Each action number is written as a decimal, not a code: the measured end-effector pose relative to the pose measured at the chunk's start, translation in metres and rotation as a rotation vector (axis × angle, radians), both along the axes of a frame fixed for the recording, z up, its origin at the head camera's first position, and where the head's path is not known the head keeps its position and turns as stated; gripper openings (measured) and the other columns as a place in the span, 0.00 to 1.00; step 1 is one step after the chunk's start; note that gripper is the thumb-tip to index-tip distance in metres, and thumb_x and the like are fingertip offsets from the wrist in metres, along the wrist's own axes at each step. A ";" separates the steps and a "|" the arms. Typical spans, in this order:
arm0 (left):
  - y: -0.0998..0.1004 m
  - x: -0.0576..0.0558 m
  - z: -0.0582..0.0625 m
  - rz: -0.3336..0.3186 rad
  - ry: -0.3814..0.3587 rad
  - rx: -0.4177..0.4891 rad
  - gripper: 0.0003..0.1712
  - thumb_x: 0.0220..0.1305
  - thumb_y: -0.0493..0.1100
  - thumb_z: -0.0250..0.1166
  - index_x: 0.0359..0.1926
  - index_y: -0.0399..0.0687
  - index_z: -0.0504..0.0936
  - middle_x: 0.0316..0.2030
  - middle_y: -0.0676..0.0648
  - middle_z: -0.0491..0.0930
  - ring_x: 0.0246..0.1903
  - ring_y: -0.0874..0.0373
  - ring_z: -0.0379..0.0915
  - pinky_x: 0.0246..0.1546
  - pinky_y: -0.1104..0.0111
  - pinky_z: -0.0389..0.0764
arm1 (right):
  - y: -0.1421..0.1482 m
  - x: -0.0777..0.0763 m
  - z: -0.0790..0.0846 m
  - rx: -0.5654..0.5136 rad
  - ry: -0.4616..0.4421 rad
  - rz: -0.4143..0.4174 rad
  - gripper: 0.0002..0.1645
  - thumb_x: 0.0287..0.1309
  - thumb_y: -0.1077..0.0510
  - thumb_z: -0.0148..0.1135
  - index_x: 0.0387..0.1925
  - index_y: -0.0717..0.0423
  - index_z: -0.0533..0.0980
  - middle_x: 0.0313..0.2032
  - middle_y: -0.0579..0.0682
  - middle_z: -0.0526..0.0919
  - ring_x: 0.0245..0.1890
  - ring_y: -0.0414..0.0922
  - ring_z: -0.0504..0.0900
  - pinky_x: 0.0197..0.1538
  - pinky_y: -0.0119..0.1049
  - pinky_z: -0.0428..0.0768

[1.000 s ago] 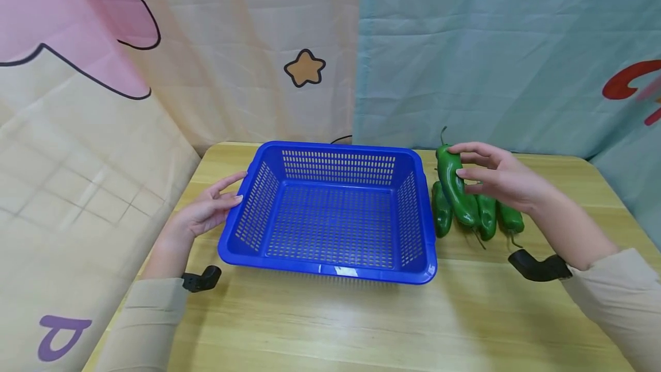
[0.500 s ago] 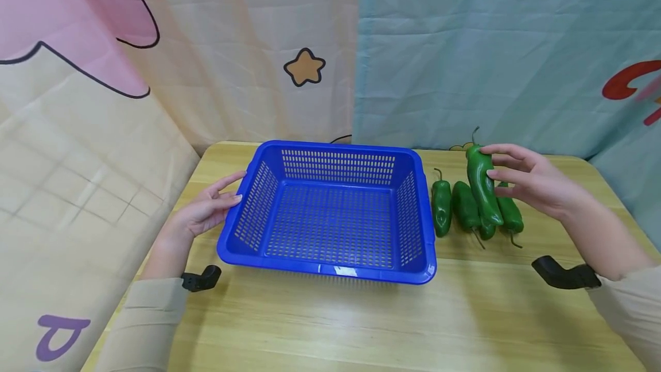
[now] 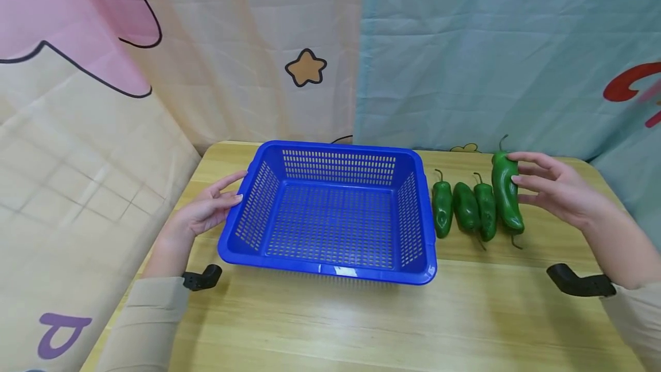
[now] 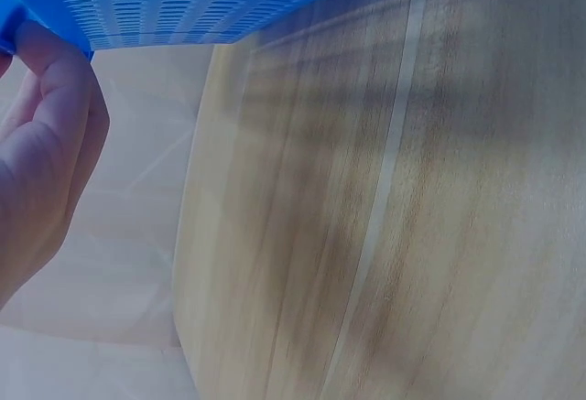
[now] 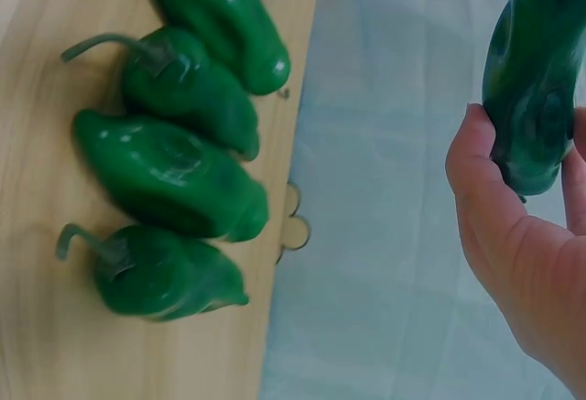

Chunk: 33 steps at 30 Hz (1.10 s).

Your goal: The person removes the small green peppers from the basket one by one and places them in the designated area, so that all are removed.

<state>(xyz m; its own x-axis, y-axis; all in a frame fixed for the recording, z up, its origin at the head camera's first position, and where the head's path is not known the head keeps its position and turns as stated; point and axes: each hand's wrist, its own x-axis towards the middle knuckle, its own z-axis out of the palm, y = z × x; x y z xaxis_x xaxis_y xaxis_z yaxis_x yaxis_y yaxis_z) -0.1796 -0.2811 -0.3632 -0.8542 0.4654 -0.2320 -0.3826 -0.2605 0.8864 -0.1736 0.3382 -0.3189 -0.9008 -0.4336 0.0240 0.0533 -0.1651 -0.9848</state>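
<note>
My right hand (image 3: 560,191) holds a long, glossy green pepper (image 3: 506,194) by its side, between thumb and fingers, at the right end of a row of other green peppers. The held pepper hangs over another one, of which only the lower stem shows in the head view. In the right wrist view the held pepper (image 5: 540,80) is apart from the row, and a lying pepper (image 5: 174,176) shows among the others on the table. My left hand (image 3: 212,208) grips the left rim of a blue plastic basket (image 3: 327,269), which has slotted walls and nothing in it.
The wooden table (image 3: 330,326) carries the basket in the middle and the peppers to its right. More peppers (image 3: 442,208) lie close to the basket's right wall. A patterned curtain (image 3: 465,62) hangs behind the table and at the sides.
My right hand has carried the held pepper rightward, from above the left peppers to the right end of the row, uncovering the ones beneath. My left hand and the basket have stayed in place.
</note>
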 end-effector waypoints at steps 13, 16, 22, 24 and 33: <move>-0.001 0.000 -0.002 -0.009 -0.014 0.059 0.36 0.69 0.26 0.45 0.71 0.47 0.41 0.41 0.43 0.80 0.38 0.53 0.80 0.39 0.66 0.82 | 0.024 0.003 -0.019 -0.008 -0.018 -0.047 0.27 0.64 0.76 0.40 0.55 0.51 0.72 0.47 0.45 0.79 0.42 0.42 0.81 0.38 0.36 0.82; -0.002 0.000 -0.005 -0.017 -0.016 0.090 0.34 0.69 0.26 0.43 0.70 0.49 0.44 0.42 0.43 0.81 0.39 0.53 0.80 0.40 0.65 0.82 | 0.031 0.004 -0.024 -0.027 -0.021 -0.049 0.28 0.64 0.77 0.39 0.55 0.51 0.73 0.47 0.45 0.79 0.42 0.42 0.81 0.38 0.36 0.82; -0.001 -0.001 -0.007 -0.019 -0.016 0.133 0.31 0.70 0.26 0.41 0.69 0.50 0.48 0.43 0.43 0.80 0.40 0.53 0.80 0.40 0.65 0.82 | 0.046 0.004 -0.034 -0.098 -0.025 -0.035 0.29 0.64 0.78 0.36 0.56 0.53 0.72 0.47 0.48 0.79 0.43 0.43 0.81 0.39 0.38 0.82; -0.001 -0.001 -0.007 -0.019 -0.015 0.137 0.31 0.70 0.26 0.41 0.68 0.51 0.49 0.44 0.43 0.80 0.40 0.53 0.80 0.40 0.65 0.82 | 0.051 0.004 -0.039 -0.105 -0.043 -0.045 0.29 0.64 0.77 0.36 0.56 0.53 0.72 0.47 0.48 0.79 0.42 0.44 0.81 0.39 0.38 0.83; -0.001 0.000 -0.008 -0.038 0.001 0.174 0.28 0.69 0.26 0.41 0.66 0.51 0.52 0.45 0.42 0.80 0.41 0.53 0.79 0.41 0.64 0.81 | 0.069 0.009 -0.059 -0.159 -0.110 -0.077 0.29 0.65 0.77 0.35 0.55 0.52 0.73 0.46 0.48 0.80 0.41 0.46 0.82 0.38 0.39 0.83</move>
<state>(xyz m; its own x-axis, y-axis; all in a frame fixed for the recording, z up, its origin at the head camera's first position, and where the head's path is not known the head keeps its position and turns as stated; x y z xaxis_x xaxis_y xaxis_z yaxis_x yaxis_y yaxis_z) -0.1798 -0.2821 -0.3716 -0.8352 0.5307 -0.1442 -0.3946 -0.3956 0.8293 -0.1650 0.4068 -0.3782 -0.9322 -0.3618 -0.0140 0.1405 -0.3260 -0.9349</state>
